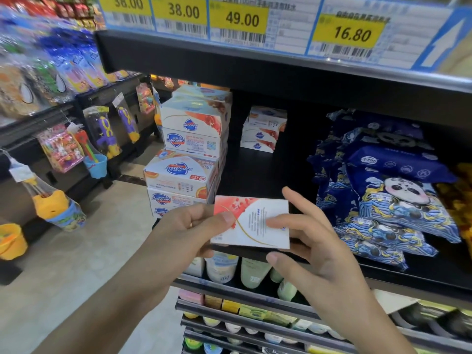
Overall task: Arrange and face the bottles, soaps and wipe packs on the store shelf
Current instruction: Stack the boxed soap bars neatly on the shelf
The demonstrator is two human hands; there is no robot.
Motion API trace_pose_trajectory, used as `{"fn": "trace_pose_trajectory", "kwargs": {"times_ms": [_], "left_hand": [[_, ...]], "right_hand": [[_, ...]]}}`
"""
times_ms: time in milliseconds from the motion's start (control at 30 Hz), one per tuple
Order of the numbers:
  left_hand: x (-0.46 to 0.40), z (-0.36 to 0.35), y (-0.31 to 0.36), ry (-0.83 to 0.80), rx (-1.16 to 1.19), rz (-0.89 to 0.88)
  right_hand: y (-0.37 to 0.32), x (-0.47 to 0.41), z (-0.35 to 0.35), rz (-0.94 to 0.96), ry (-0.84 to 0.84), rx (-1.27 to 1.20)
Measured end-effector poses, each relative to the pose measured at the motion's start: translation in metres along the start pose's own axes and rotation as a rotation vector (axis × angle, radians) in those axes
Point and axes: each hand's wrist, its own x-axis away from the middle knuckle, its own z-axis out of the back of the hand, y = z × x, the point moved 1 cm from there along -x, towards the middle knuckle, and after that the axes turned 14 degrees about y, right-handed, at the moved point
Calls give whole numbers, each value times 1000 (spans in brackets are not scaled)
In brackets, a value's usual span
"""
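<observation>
Both hands hold one white and red soap box in front of the black shelf's front edge. My left hand pinches its left end, thumb on top. My right hand grips its right end, thumb on the printed face. A tall stack of white Safeguard soap boxes stands at the shelf's left end. A smaller soap stack sits further back. Dark blue panda wipe packs lie piled at the right. Pale bottles stand on the shelf below.
The black shelf floor is bare between the soap stacks and the wipe packs. Yellow price tags line the shelf above. Toys hang on the rack across the aisle at left. Lower shelves hold small coloured boxes.
</observation>
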Motion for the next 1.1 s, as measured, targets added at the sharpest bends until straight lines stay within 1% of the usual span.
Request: {"fn": "trace_pose_trajectory", "kwargs": {"times_ms": [100, 200, 300, 367, 433, 533, 600, 667, 833, 1100], "left_hand": [[1, 1, 3, -4, -2, -4], [8, 3, 6, -20, 23, -18], [-2, -1, 10, 66, 54, 51], [-1, 2, 1, -35, 73, 66], [-2, 5, -11, -84, 13, -51], [6, 5, -8, 30, -61, -243], [13, 5, -10, 15, -83, -359], [10, 1, -10, -15, -117, -428], [8, -4, -6, 5, -146, -490], [7, -7, -5, -5, -148, -447]], "right_hand": [[2, -3, -1, -8, -13, -62], [2, -6, -1, -37, 13, -134], [1, -6, 1, -127, 66, -228], [-2, -6, 3, -217, 83, -244], [-4, -6, 6, -330, 96, -292], [-5, -7, 7, -509, 121, -459], [-6, -8, 6, -570, 120, -491], [-7, -8, 4, -600, 115, -500], [-9, -9, -2, -624, 93, -452], [-13, -9, 2, -562, 95, -280]]}}
